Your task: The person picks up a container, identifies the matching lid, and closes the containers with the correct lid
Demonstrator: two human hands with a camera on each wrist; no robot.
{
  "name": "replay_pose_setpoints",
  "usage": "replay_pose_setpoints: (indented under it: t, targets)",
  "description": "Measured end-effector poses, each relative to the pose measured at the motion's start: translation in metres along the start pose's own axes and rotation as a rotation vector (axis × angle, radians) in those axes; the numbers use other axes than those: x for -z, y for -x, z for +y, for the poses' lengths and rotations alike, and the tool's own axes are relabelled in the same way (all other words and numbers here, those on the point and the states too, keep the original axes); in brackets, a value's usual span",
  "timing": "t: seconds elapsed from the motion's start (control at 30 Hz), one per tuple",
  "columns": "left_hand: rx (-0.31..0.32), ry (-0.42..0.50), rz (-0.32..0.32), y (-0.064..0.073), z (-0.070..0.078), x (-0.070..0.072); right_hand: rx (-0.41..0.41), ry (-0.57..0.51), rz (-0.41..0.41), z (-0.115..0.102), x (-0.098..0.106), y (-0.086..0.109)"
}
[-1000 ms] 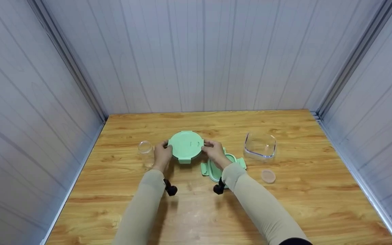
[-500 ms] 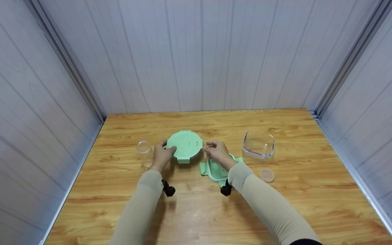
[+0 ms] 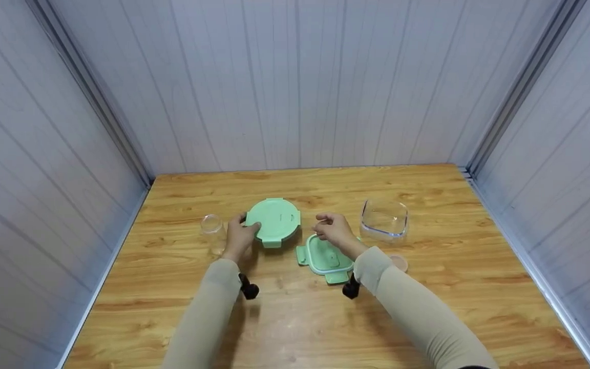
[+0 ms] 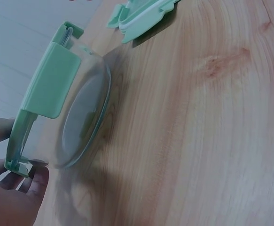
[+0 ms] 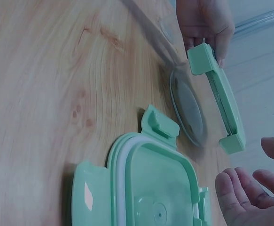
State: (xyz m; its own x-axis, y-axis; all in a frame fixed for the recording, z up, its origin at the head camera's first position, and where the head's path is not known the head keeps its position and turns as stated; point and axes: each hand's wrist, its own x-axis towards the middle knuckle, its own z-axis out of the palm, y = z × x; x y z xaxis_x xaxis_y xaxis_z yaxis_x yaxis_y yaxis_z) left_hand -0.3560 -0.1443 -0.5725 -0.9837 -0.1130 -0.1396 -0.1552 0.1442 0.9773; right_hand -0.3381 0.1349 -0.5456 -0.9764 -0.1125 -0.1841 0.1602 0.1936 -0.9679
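A round glass food container point(image 4: 87, 108) with a mint-green clip lid point(image 3: 273, 219) is near the middle of the table. My left hand point(image 3: 240, 237) grips its left edge, thumb on top of the lid and fingers at the rim. To the right, my right hand point(image 3: 337, 233) is held apart from the container with its fingers loosely bent and nothing between them. Beneath that hand a square green lid point(image 3: 323, 256) lies upside down, its pale seal showing and its flaps spread; my wrist covers part of it in the head view.
Left of my left hand is a clear glass jar point(image 3: 213, 233). A square glass container point(image 3: 384, 220) stands at the right, with a small pinkish round lid point(image 3: 400, 263) in front of it, partly behind my sleeve. Pale panel walls point(image 3: 295, 87) border the wooden table point(image 3: 285, 328).
My right hand has let go of the round container's right side and moved away to the right. The left hand keeps its grip there, its thumb lying further over the lid.
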Motion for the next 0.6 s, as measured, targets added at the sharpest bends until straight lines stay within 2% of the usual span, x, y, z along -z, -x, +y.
replay_pose_setpoints:
  t: [0.6]
  targets:
    - [0.005, -0.01, -0.001, 0.0, -0.002, 0.002, 0.025, 0.087, 0.025, -0.002, 0.022, 0.013]
